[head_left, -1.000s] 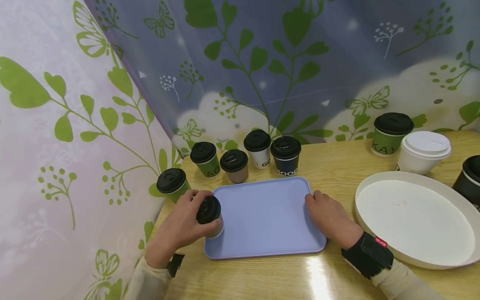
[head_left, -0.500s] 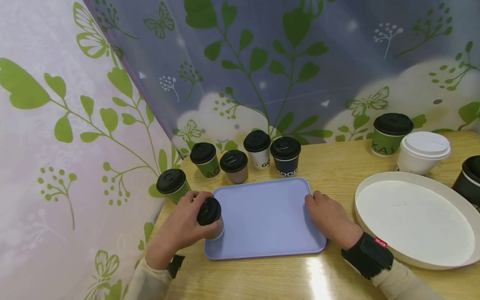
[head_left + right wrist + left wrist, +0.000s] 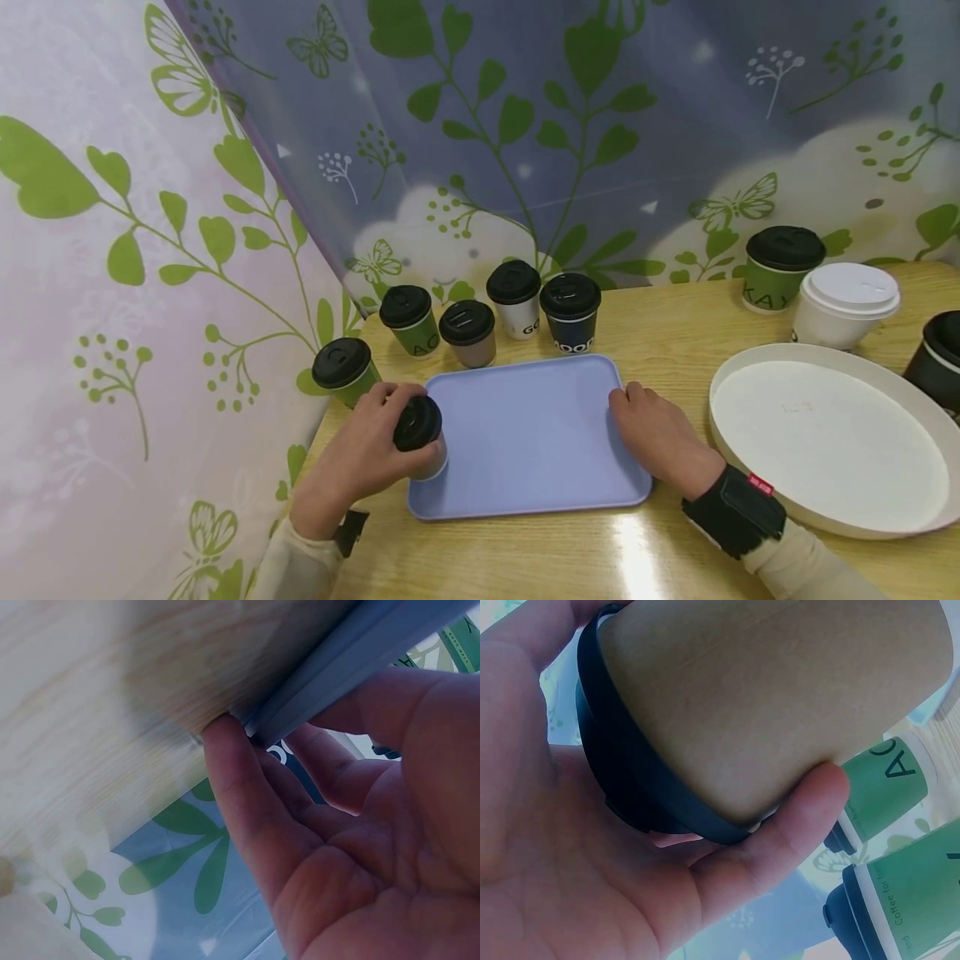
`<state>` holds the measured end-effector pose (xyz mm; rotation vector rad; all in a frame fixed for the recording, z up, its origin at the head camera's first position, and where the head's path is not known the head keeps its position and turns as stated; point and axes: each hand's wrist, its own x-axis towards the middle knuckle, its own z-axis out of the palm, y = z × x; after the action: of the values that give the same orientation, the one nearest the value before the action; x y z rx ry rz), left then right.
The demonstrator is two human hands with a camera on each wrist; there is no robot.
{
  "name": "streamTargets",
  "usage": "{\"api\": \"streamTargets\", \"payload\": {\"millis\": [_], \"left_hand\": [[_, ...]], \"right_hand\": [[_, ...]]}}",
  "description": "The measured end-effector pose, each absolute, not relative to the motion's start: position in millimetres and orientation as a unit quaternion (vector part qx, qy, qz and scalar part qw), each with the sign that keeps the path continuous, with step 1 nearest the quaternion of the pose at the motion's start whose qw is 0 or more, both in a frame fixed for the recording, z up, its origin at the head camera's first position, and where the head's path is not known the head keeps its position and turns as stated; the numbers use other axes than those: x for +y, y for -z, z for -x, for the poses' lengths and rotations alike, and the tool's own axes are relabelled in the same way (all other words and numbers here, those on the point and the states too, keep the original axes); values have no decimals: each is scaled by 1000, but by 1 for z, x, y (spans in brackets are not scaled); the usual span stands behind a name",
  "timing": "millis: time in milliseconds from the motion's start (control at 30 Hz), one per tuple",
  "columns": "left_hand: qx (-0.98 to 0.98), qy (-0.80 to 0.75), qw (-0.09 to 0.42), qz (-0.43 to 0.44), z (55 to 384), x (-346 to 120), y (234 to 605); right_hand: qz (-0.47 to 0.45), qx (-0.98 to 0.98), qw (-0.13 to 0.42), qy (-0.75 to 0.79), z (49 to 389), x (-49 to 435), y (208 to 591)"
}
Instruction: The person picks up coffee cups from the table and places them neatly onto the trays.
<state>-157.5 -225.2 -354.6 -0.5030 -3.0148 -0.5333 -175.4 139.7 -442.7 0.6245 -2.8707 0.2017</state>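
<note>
A brown paper coffee cup [image 3: 772, 697] with a black lid [image 3: 417, 423] is at the left end of a lavender tray [image 3: 532, 437]. My left hand [image 3: 367, 446] grips this cup around its lid and upper side, thumb toward the front. From the head view the cup looks upright; whether its base fully touches the tray is hidden. At the opposite end, my right hand [image 3: 660, 433] holds the tray's right rim. The right wrist view shows the tray edge [image 3: 352, 675] between thumb and fingers, with fingertips [image 3: 225, 739] against the wooden table.
Several lidded cups line the back left, including a green cup [image 3: 347, 371], a brown cup [image 3: 468, 333] and a navy cup [image 3: 572, 312]. A round white tray [image 3: 825, 450] lies right, near a green cup [image 3: 783, 268], a white cup [image 3: 843, 307] and a black cup [image 3: 937, 358].
</note>
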Motion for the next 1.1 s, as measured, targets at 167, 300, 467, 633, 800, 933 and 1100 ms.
{"api": "streamTargets", "payload": {"millis": [167,300,467,633,800,933,1100], "left_hand": [[-971,174,21,162,158,-225,355],[-972,172,21,161,158,-225,354],[-972,171,18,160,159,-225,352],[-971,172,21,163,160,-224,352],[-970,176,22,169,162,-224,352],[-968,179,24,175,163,-225,353],[-967,180,26,179,164,-225,354]], "right_hand": [[-207,-972,89,-69,175,139,441],[-206,-972,87,-68,175,139,441],[-209,-971,96,-64,174,139,442],[-209,-971,97,-66,174,139,442],[-210,-971,97,-64,174,139,441],[-211,-970,99,-64,174,139,441],[-213,-969,106,-64,175,139,443]]}}
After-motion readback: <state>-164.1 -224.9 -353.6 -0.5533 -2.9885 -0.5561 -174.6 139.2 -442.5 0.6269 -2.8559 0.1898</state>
